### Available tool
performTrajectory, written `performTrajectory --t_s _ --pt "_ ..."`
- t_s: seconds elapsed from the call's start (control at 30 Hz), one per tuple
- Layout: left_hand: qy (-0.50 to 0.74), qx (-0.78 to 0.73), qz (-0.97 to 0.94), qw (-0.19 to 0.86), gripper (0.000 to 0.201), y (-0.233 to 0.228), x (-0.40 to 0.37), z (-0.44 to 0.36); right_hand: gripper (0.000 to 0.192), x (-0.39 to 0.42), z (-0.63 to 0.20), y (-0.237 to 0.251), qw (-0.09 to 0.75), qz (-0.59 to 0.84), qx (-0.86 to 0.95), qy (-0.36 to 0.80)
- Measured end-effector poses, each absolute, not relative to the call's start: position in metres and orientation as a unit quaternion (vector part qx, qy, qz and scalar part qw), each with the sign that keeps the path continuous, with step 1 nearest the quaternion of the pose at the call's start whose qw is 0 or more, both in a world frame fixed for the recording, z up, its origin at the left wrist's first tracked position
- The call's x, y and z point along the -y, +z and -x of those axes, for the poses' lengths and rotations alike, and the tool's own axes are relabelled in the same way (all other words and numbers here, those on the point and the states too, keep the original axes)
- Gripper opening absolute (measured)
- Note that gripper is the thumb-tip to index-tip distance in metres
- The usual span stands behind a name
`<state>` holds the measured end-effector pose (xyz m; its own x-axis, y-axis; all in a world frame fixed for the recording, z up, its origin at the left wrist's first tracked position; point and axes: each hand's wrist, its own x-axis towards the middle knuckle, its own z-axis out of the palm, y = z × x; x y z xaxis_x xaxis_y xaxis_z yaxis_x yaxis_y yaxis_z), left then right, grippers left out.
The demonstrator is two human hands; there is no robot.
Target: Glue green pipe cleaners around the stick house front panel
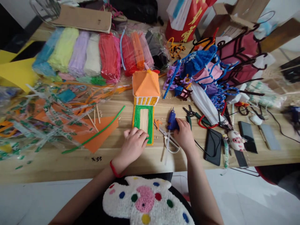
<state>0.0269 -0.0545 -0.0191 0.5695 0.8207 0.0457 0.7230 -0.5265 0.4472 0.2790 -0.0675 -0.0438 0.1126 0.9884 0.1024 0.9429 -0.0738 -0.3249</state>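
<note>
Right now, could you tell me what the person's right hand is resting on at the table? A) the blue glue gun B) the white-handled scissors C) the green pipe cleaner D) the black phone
A: the right hand closes around the blue glue gun, with the scissors lying just beside it, while the left hand presses on the green-framed craft house.

Two hands, one glue gun, one scissors, two pliers, one paper house.
</note>
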Motion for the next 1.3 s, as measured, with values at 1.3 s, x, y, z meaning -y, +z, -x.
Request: performTrajectory --t_s 1.3 --pt "0.195 -0.534 -0.766 0.301 0.008 -0.028 0.048 0.014 0.036 0.086 -0.236 0.003 0.211 0.692 0.59 0.359"
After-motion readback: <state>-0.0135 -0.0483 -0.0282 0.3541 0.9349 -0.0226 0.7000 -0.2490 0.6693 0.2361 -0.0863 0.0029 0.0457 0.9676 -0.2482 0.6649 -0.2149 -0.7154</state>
